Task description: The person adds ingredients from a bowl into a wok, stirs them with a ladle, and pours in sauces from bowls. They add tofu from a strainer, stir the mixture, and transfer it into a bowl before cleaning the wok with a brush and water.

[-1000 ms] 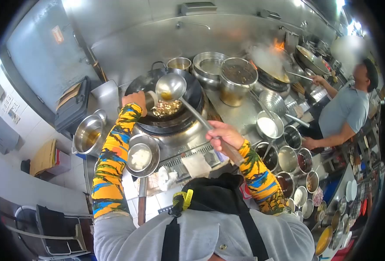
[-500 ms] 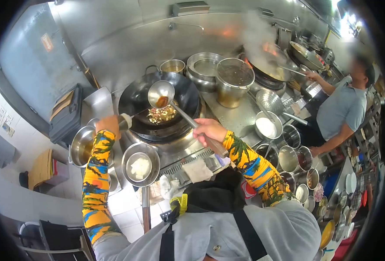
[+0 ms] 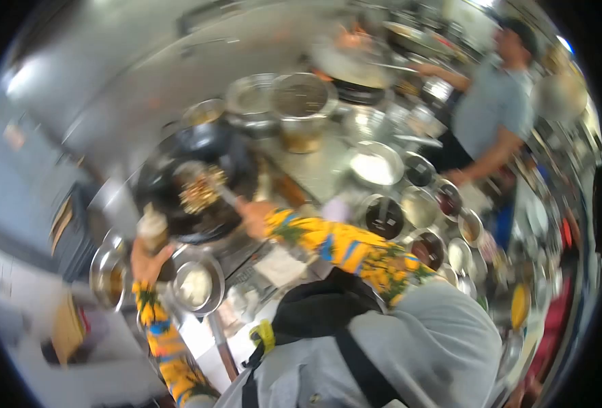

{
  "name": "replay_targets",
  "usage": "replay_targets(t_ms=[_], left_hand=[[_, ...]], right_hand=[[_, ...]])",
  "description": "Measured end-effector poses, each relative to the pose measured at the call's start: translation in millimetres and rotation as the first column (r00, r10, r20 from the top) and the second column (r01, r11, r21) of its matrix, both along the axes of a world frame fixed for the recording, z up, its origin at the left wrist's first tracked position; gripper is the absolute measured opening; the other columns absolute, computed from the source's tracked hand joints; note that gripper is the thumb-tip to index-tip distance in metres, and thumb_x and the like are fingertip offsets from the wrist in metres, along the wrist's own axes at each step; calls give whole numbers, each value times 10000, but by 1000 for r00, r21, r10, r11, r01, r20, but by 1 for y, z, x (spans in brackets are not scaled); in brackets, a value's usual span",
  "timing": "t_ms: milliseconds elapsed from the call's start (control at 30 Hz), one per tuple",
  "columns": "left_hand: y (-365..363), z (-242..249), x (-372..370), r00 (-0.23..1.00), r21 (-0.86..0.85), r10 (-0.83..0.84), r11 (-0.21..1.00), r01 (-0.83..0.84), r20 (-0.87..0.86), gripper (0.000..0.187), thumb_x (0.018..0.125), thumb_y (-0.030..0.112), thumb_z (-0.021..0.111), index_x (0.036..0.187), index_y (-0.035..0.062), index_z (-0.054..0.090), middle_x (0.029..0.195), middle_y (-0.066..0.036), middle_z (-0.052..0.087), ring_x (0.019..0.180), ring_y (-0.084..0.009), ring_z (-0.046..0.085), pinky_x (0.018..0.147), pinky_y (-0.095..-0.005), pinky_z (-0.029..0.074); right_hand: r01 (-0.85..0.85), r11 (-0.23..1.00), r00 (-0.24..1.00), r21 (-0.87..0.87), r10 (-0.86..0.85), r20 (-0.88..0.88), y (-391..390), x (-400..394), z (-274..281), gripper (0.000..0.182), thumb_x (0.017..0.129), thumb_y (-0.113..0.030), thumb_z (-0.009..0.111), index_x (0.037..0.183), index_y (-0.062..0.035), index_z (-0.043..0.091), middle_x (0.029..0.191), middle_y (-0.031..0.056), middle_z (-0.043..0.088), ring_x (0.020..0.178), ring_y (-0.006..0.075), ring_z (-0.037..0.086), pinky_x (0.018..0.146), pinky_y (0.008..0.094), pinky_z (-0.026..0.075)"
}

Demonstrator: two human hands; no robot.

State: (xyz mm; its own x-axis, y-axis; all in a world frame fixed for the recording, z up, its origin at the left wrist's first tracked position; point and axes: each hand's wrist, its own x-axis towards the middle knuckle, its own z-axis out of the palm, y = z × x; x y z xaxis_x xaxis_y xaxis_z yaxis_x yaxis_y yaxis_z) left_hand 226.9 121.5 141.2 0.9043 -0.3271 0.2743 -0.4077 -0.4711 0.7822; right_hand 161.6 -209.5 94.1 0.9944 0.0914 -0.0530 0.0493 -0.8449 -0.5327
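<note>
Commercial kitchen, restaurant type. Evidence: big black wok (image 3: 236,153) with chopped food (image 3: 202,190), left of centre; 2nd wok (image 3: 352,66) upper centre, orange flame (image 3: 352,35) at its far side. Metal wall (image 3: 117,85) behind the woks, upper left to top. Deep steel pot (image 3: 301,129) between the 2 woks. Cluster of round metal containers (image 3: 420,207) right of centre, several holding dark or pale contents, too blurred to name. Co-worker (image 3: 488,102) upper right, arm out toward the 2nd wok with a long-handled tool (image 3: 393,66). Far right: dense clutter (image 3: 549,255), too smeared to read.
</note>
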Motion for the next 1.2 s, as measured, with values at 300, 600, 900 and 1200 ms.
replay_targets(t_ms=[300,600,900,1200], left_hand=[[-171,30,-78,826,-374,-551,795,477,-118,737,672,103,826,1295,-28,455,1176,-118,604,1065,-208,589,952,-339,448],[-446,11,-203,443,-470,-892,429,772,-87,751,665,140,870,1282,2,464,1201,-99,578,1084,-201,570,953,-338,450],[-634,-65,-349,499,-460,-866,434,774,23,784,652,204,879,1256,1,422,1168,-154,590,1086,-251,592,945,-363,471],[-668,-104,-382,584,-319,-811,565,761,-43,977,597,235,869,1360,31,293,1325,-211,400,1261,-340,430,1067,-424,364]], right_hand=[[56,962,998,269,-61,8,-62,-125,35,449,855,-274,578,1222,-17,563,1027,267,624,966,412,619,859,492,478],[687,718,679,-116,-577,455,-368,-438,87,278,910,-296,560,1046,-67,640,849,129,668,735,254,662,626,389,517],[864,-268,-342,425,-934,105,-567,-827,283,329,890,-243,591,1139,-50,494,632,71,558,433,193,528,340,317,379],[903,-361,-407,234,-894,188,-517,-797,329,756,875,-120,546,1514,-118,143,731,93,632,463,142,553,383,301,448]])
